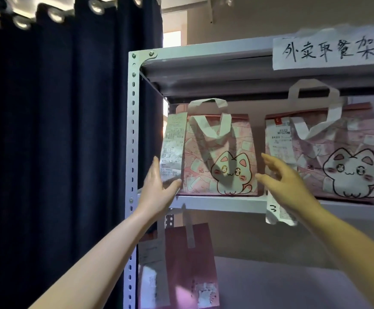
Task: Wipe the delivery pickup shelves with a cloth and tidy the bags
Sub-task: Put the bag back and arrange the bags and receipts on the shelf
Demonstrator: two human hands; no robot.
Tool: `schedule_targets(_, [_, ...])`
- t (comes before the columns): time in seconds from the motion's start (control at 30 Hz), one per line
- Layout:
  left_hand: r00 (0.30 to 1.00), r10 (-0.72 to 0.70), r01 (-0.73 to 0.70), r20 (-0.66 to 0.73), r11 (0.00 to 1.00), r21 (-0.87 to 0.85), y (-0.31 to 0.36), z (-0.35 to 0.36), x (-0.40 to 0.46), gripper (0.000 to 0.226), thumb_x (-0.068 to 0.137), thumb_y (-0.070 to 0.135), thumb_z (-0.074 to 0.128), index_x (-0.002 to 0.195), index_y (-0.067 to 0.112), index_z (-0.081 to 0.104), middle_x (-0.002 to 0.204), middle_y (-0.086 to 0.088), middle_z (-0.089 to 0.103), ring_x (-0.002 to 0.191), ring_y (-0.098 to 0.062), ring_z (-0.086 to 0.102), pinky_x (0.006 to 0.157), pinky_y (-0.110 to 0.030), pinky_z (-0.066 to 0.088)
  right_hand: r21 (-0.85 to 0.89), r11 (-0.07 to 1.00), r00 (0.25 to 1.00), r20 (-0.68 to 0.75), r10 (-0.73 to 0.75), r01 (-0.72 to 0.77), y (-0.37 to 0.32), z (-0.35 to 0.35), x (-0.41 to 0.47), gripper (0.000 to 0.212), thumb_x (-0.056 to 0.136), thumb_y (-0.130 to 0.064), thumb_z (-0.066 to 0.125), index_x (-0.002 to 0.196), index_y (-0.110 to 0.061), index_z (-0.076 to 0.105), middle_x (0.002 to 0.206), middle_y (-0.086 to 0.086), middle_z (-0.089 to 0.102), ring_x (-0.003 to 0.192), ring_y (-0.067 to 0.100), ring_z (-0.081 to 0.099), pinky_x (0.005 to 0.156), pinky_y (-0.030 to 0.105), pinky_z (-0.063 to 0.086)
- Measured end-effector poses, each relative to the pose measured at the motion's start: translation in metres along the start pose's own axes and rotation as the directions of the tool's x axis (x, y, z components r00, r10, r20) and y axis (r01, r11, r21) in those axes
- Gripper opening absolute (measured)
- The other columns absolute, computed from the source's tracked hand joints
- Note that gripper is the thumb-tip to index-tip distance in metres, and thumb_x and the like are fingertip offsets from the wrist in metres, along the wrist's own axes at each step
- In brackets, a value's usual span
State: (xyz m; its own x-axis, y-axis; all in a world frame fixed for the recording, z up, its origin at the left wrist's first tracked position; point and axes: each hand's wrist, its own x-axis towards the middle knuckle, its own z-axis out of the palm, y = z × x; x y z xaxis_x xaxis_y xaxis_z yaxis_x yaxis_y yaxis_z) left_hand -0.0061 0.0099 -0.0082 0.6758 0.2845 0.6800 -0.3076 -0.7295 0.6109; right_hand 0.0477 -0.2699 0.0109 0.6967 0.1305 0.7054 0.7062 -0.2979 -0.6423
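A pink cat-print bag [219,157] with white handles stands at the left end of a grey metal shelf [217,202], a long receipt [173,146] hanging on its left side. My left hand [159,186] reaches up at the bag's lower left corner, with the thumb touching the front and the fingers behind the receipt. My right hand [292,181] is spread with straight fingers just right of the bag, not clearly touching it. A second cat-print bag [341,152] stands further right on the same shelf. No cloth is in view.
A dark blue curtain [59,141] hangs left of the shelf's perforated upright [132,130]. A handwritten paper sign [328,52] is stuck to the shelf above. Another pink bag [181,264] with a receipt sits on the shelf below. A paper tag [272,208] hangs from the shelf edge.
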Motion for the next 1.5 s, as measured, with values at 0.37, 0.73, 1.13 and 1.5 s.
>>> schedule_targets(0.37, [0.864, 0.495, -0.503, 0.09, 0.85, 0.155, 0.089, 0.082, -0.004, 0.076, 0.092, 0.034, 0.054, 0.151, 0.019, 0.008, 0.158, 0.006, 0.007, 0.141, -0.001, -0.001, 0.113, -0.019, 0.0, -0.124, 0.99, 0.889, -0.457, 0.001, -0.065, 0.04, -0.095, 0.008, 0.035, 0.087, -0.018, 0.062, 0.121, -0.026, 0.061, 0.113, -0.006, 0.059, 0.101, 0.016, 0.057, 0.082, 0.031, 0.05])
schedule_targets(0.73, [0.862, 0.499, -0.507, 0.093, 0.853, 0.122, 0.165, 0.185, 0.007, 0.075, 0.093, 0.038, 0.051, 0.152, 0.018, 0.01, 0.16, 0.002, -0.006, 0.146, -0.01, -0.007, 0.12, -0.031, 0.001, 0.16, 0.953, 0.864, -0.405, 0.3, -0.256, 0.114, -0.192, 0.03, 0.047, 0.089, -0.033, 0.063, 0.132, -0.024, 0.047, 0.115, 0.002, 0.06, 0.105, 0.025, 0.059, 0.092, 0.05, 0.05])
schedule_targets(1.13, [0.938, 0.347, -0.337, -0.001, 0.912, 0.235, 0.173, 0.197, 0.005, 0.074, 0.094, 0.035, 0.049, 0.152, 0.019, 0.005, 0.159, 0.001, -0.011, 0.146, -0.013, -0.012, 0.119, -0.033, -0.001, 0.159, 0.975, 0.973, -0.146, 0.18, -0.156, 0.124, -0.174, 0.036, 0.018, 0.099, -0.029, 0.047, 0.111, -0.026, 0.059, 0.1, -0.011, 0.067, 0.095, 0.011, 0.063, 0.083, 0.041, 0.055])
schedule_targets(1.5, [0.836, 0.543, -0.468, -0.085, 0.784, 0.407, 0.296, 0.262, -0.014, 0.083, 0.081, 0.054, 0.018, 0.151, 0.016, -0.002, 0.16, -0.003, -0.004, 0.146, -0.018, -0.011, 0.116, -0.037, -0.011, -0.118, 0.992, 0.998, -0.047, 0.046, -0.051, 0.129, -0.29, 0.012, 0.045, 0.089, -0.042, 0.058, 0.133, -0.044, 0.046, 0.124, -0.027, 0.049, 0.118, 0.001, 0.044, 0.107, 0.036, 0.038])
